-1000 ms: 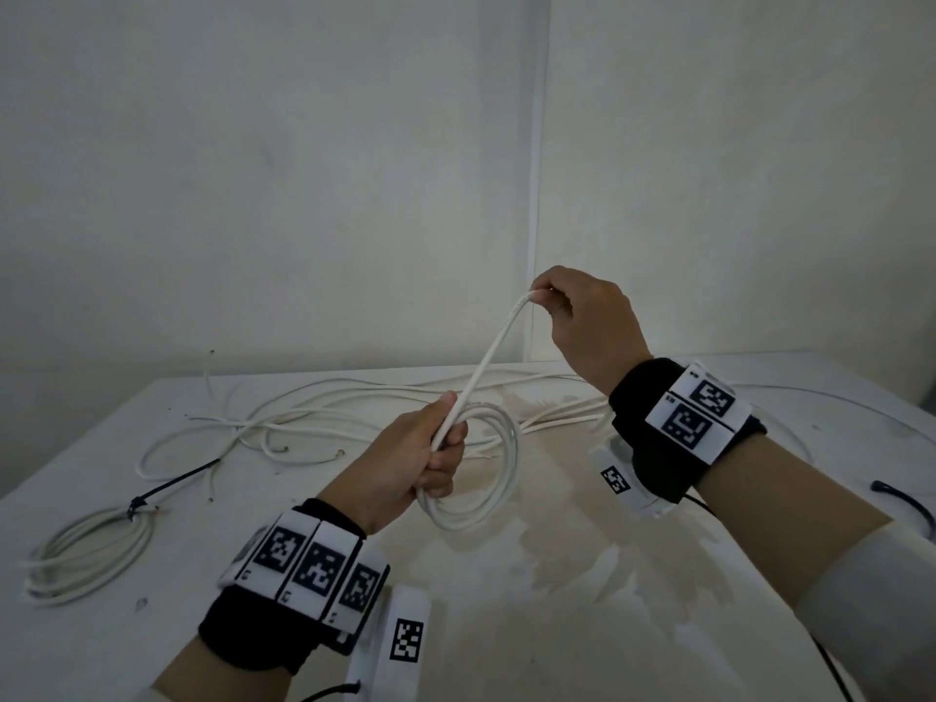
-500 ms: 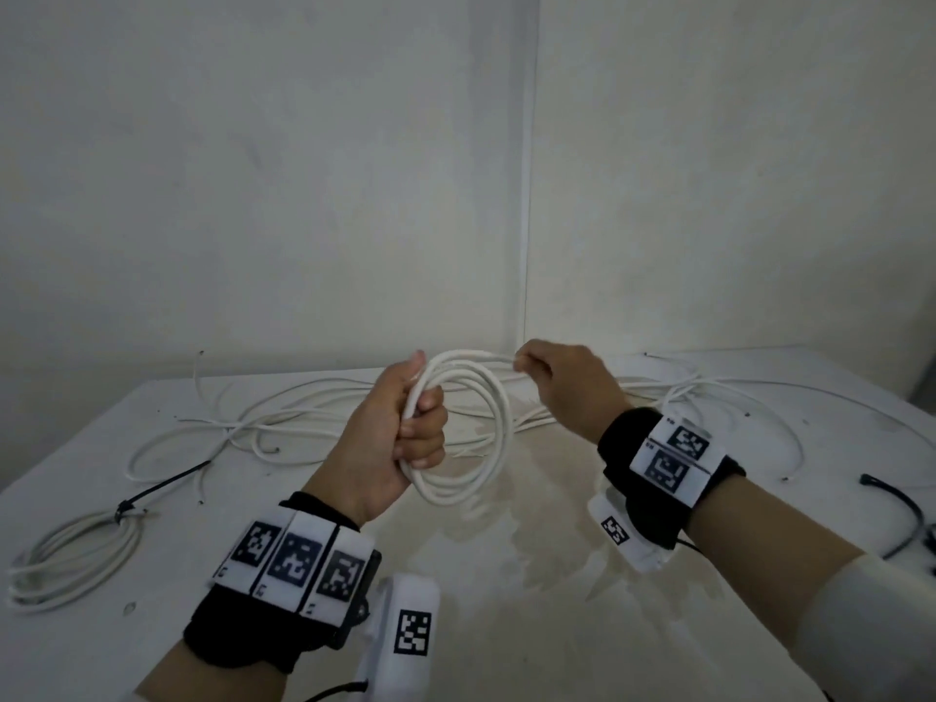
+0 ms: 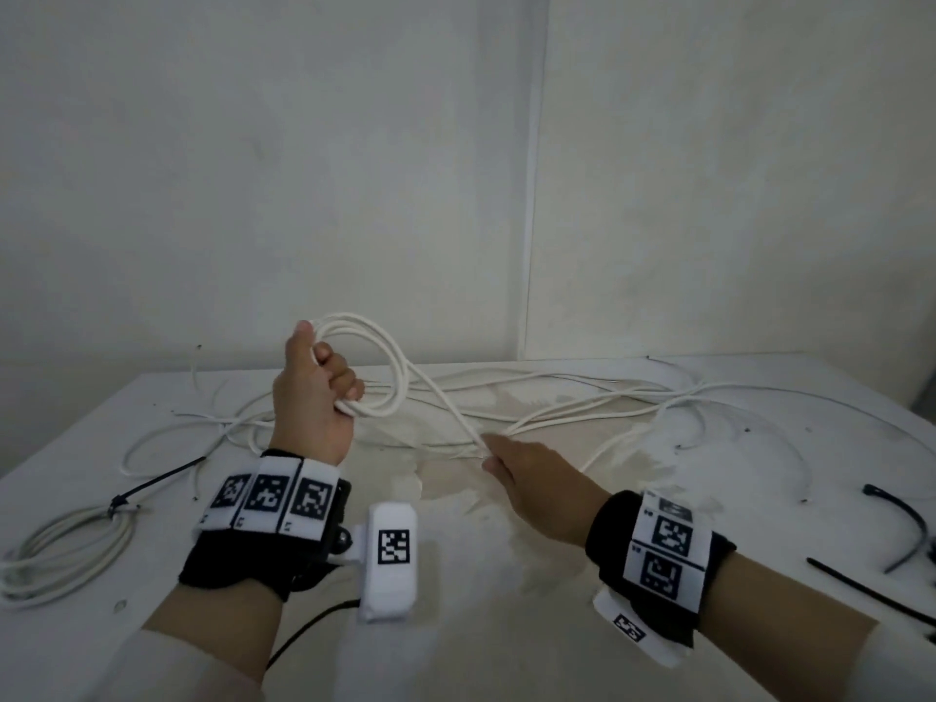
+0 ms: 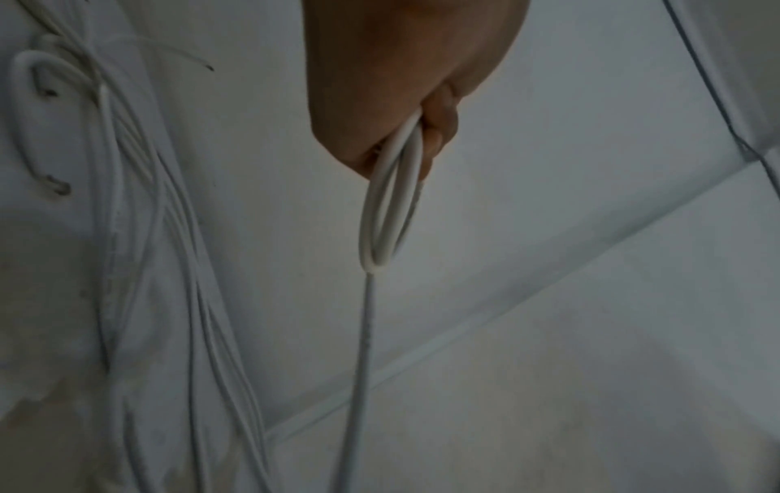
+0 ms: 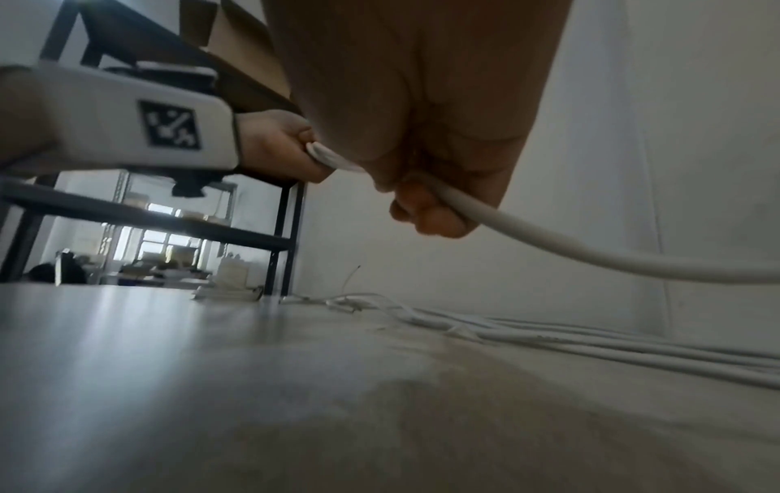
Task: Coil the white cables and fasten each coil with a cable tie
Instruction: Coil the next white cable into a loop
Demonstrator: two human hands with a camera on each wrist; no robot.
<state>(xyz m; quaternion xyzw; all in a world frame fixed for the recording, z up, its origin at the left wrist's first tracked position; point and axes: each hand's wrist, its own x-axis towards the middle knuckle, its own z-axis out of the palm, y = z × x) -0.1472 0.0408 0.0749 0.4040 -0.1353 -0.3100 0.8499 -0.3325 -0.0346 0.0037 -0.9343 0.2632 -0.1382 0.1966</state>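
Note:
My left hand (image 3: 316, 392) is raised above the table and grips a coil of white cable (image 3: 390, 367), several loops bunched in its fist (image 4: 405, 146). From the coil one strand of the white cable (image 3: 451, 412) slants down to my right hand (image 3: 506, 461), which pinches it low over the table (image 5: 426, 206). Beyond that hand the strand trails off to the right (image 5: 591, 260). A finished coil (image 3: 66, 554) bound with a black cable tie (image 3: 152, 481) lies at the left edge.
Loose white cables (image 3: 582, 402) sprawl across the back of the white table (image 3: 481, 600) along the wall. Spare black cable ties (image 3: 901, 534) lie at the right edge. Black shelving (image 5: 168, 206) stands off to the left of the table.
My right hand left the top of the coil and dropped to the table, sliding further along the strand. The left hand rose and moved left with the coil.

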